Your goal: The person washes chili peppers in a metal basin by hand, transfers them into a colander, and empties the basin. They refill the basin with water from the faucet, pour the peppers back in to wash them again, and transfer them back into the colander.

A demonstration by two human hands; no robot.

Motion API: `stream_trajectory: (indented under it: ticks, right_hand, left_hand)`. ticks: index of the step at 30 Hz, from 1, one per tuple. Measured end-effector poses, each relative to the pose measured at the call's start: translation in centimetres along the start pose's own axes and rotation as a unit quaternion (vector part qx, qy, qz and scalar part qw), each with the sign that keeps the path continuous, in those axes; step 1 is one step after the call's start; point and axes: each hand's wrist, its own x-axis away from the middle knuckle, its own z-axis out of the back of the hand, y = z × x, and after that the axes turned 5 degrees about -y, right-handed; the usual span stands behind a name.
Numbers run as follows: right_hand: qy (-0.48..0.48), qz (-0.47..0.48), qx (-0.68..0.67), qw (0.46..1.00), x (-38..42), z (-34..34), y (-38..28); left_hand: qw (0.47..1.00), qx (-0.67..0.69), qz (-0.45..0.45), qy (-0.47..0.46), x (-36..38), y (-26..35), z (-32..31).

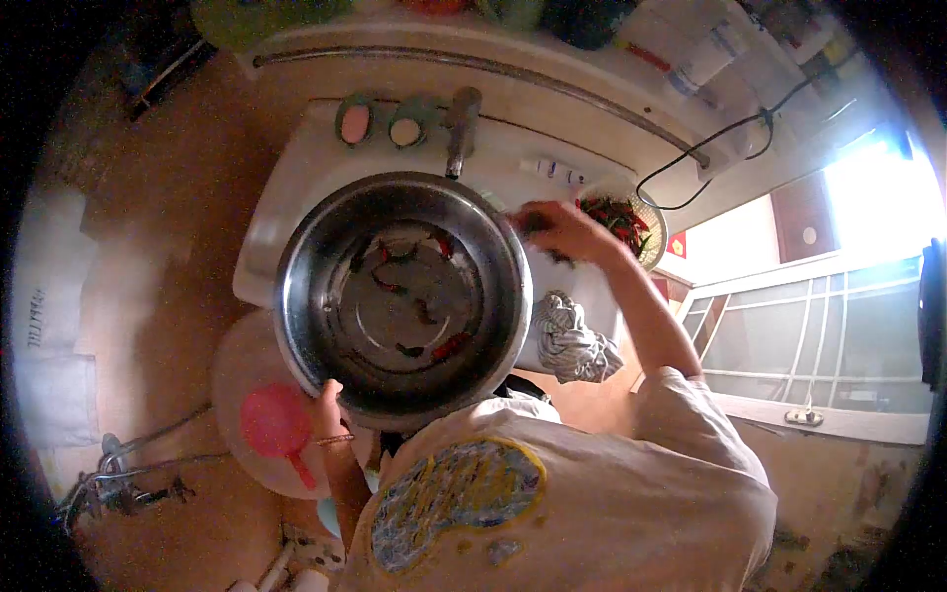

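A large metal basin (404,296) is tilted over the white sink, with several red and dark peppers scattered on its bottom. My left hand (328,409) grips the near-left rim of the basin. At the right side of the basin is my right hand (557,229), its fingers bent round something dark that I cannot make out. Beyond that hand, a pale basket (653,222) holds a heap of red and green peppers (619,225). A striped grey cloth (572,340) lies crumpled right of the basin.
The faucet (461,128) stands behind the basin, beside two soap dishes (406,131). A pink dipper (274,421) lies in a pale tub at lower left. A metal rail (473,67) and a black cable (710,138) run along the back; a window is at right.
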Motion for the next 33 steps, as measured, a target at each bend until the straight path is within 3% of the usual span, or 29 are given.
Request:
stream_trajectory:
  ticks: [3, 5, 9, 11, 12, 13, 15, 16, 18, 20, 21, 22, 23, 24, 25, 27, 28, 30, 32, 33]
  right_hand:
    - [0.128, -0.018, 0.142, 0.981, 2.5, 5.3, 4.6]
    - [0.173, -0.098, 0.1, 0.975, 3.6, 7.4, 7.9]
    - [0.251, -0.072, 0.222, 0.939, 4.9, 9.6, 13.8]
    - [0.306, -0.179, 0.267, 0.896, 5.1, 9.5, 14.5]
    - [0.304, -0.177, 0.267, 0.897, 5.4, 9.2, 14.3]
    - [0.294, -0.197, 0.374, 0.857, 5.8, 8.5, 13.1]
    - [0.246, -0.195, 0.491, 0.813, 5.4, 9.1, 14.9]
    - [0.244, -0.19, 0.491, 0.814, 5.0, 7.9, 12.1]
    - [0.362, -0.218, 0.423, 0.802, 3.9, 4.1, 5.5]
    - [0.322, -0.072, 0.318, 0.889, 2.1, 0.6, 1.5]
    - [0.326, 0.081, 0.267, 0.903, 0.2, -1.6, 0.8]
    - [0.234, 0.076, 0.206, 0.947, -0.9, -3.9, -1.6]
    - [0.159, 0.047, 0.278, 0.946, -2.6, -6.4, -2.6]
    - [0.089, 0.124, 0.336, 0.93, -3.9, -8.6, -4.2]
    - [0.051, 0.285, 0.406, 0.866, -7.4, -10.6, -1.6]
    - [-0.008, 0.303, 0.5, 0.811, -10.4, -14.5, -2.3]
    - [-0.006, 0.307, 0.5, 0.81, -11.7, -15.6, -2.7]
    - [-0.075, 0.173, 0.531, 0.826, -13.7, -17.0, -3.4]
    - [-0.09, 0.162, 0.486, 0.854, -14.7, -16.3, -4.3]
    - [-0.088, 0.126, 0.478, 0.865, -15.2, -16.0, -4.0]
  left_hand:
    - [0.999, -0.032, 0.008, -0.014, -1.5, -1.2, 1.4]
    - [0.998, -0.056, -0.003, -0.024, -1.6, -1.7, 1.8]
    - [0.993, -0.087, -0.076, 0.007, -0.8, -0.7, 0.9]
    - [0.991, -0.104, -0.088, 0.012, -0.8, -0.6, 0.8]
    - [0.995, -0.085, -0.042, 0.007, -1.0, -0.8, 1.1]
    - [0.998, -0.066, 0.003, 0.003, -1.2, -1.1, 1.4]
    - [0.994, -0.109, -0.008, 0.007, -2.2, -2.1, 2.6]
    - [0.988, -0.153, -0.018, 0.006, -2.5, -2.4, 3.0]
    - [0.975, -0.218, 0.018, 0.037, -2.9, -2.8, 3.3]
    - [0.956, -0.281, 0.056, 0.067, -2.0, -1.5, 2.3]
    - [0.97, -0.24, -0.004, 0.041, -0.3, 0.7, 0.5]
    - [0.978, -0.197, -0.064, 0.015, 0.8, 1.9, -0.3]
    - [0.985, -0.173, -0.001, -0.019, -4.8, -4.8, 4.4]
    - [0.985, -0.173, -0.002, -0.018, -3.2, -2.9, 3.1]
    - [0.983, -0.183, 0.014, 0.015, 0.2, 1.1, 0.3]
    - [0.98, -0.191, 0.024, 0.052, 1.6, 2.9, -0.8]
    - [0.99, -0.137, 0.025, 0.021, 0.9, 1.9, -0.3]
    - [0.996, -0.082, 0.024, -0.003, -0.4, -0.3, 0.5]
    - [0.994, -0.093, -0.058, 0.0, -1.3, -1.6, 0.7]
    - [0.995, -0.097, -0.035, 0.015, -1.2, -1.4, 0.3]
